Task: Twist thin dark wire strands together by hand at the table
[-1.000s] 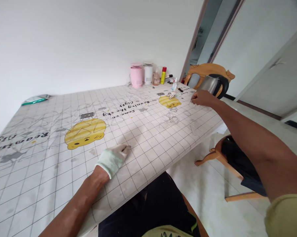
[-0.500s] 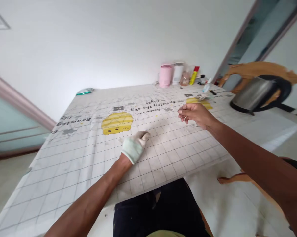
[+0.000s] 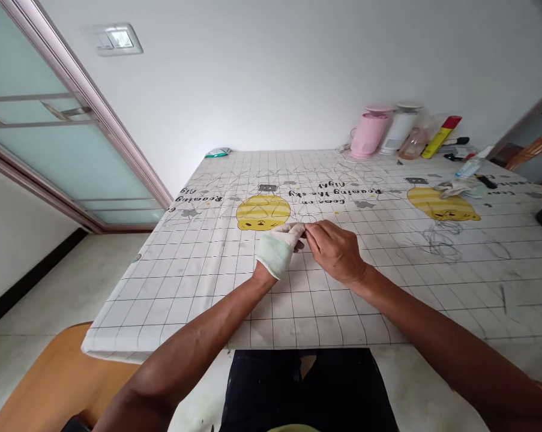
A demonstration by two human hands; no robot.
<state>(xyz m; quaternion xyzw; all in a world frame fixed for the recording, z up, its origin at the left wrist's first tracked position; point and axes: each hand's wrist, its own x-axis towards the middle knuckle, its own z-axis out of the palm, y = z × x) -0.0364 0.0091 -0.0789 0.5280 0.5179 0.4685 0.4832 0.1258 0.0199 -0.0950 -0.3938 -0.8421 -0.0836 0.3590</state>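
Note:
My left hand (image 3: 282, 243), in a white and pale green glove, is closed in a pinch over the middle of the table. My bare right hand (image 3: 336, 249) is closed too, its thumb and fingertips meeting the gloved fingertips. A fine, curved thin wire (image 3: 309, 216) shows just beyond the joined fingertips and seems to run into them; the part between the fingers is hidden. To the right lies a loose tangle of dark thin wires (image 3: 439, 243). More long, thin strands (image 3: 243, 171) are strewn over the far part of the table.
A checked tablecloth (image 3: 198, 288) with yellow bear prints covers the table. Along the wall at the back right stand a pink device (image 3: 370, 135), a white device (image 3: 399, 132) and a yellow-red tube (image 3: 440, 138). Another glove (image 3: 462, 187) and a small bottle (image 3: 475, 163) lie nearer.
My right hand has come left from the table's right side to meet my left hand at the fingertips. The view has turned left, and the kettle is almost out of sight.

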